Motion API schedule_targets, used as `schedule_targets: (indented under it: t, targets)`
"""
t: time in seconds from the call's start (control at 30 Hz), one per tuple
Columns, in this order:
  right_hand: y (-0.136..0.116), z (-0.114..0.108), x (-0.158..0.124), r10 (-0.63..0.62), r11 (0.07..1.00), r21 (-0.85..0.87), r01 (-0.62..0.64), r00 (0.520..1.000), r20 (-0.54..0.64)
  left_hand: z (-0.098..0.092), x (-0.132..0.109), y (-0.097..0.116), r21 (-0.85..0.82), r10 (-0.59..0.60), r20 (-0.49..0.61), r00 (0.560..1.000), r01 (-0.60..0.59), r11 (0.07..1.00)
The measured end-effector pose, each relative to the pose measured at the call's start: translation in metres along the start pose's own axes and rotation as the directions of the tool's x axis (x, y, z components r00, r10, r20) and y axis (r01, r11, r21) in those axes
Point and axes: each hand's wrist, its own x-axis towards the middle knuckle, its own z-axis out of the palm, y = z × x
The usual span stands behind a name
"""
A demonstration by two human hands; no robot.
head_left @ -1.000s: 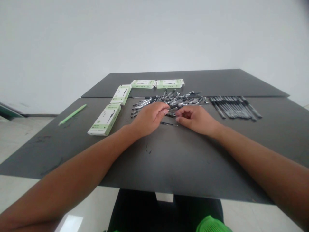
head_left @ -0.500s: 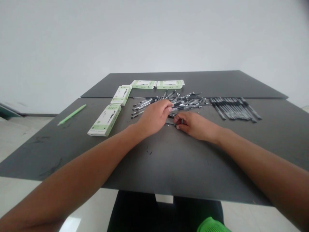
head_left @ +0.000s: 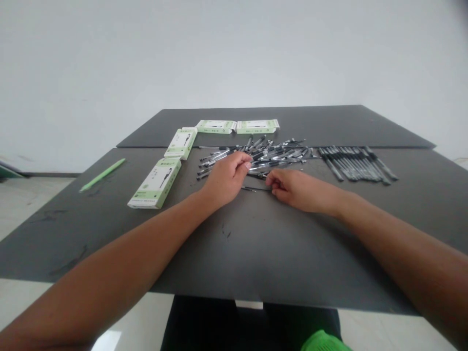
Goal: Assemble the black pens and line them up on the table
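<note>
My left hand (head_left: 225, 179) is at the front left of a loose pile of clear pens with black grips (head_left: 281, 155). Its thumb and forefinger are pressed together; what lies between them, if anything, is too small to make out. To the right, my right hand (head_left: 298, 189) rests low over the table with curled fingers. A thin dark stick like a pen refill (head_left: 256, 189) runs leftward from its fingertips, close to the tabletop. Part of the pile is hidden behind both hands.
Several pens lie side by side in a row (head_left: 353, 165) at the right. Green and white pen boxes (head_left: 155, 183) line the left and back of the pile. A light green pen (head_left: 102, 175) lies far left on the dark table (head_left: 256, 253).
My left hand has shifted slightly left and my right hand slightly right, widening the gap between them. More of the thin stick now shows. The view has shifted a little.
</note>
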Motion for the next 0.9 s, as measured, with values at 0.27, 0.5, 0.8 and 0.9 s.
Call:
schedule_targets:
  t: [0.27,0.5,0.8,0.9]
  targets:
    - [0.016,-0.004,0.0,-0.048,0.998,-0.036,0.049,0.999,0.025,-0.002,-0.001,-0.008,0.005,0.005,-0.013,1.0,-0.005,1.0]
    - [0.014,-0.007,0.002,-0.001,0.995,-0.1,-0.001,1.0,-0.02,0.004,0.0,-0.009,-0.025,-0.007,0.01,1.0,0.007,1.0]
    - [0.014,-0.012,0.001,0.013,0.993,-0.117,-0.025,0.994,-0.104,0.007,0.003,-0.014,-0.06,-0.017,-0.018,1.0,0.016,0.998]
    - [0.018,-0.02,-0.002,0.047,0.997,-0.058,-0.058,0.986,-0.162,0.006,0.003,-0.016,-0.065,-0.025,-0.02,0.999,0.024,0.998]
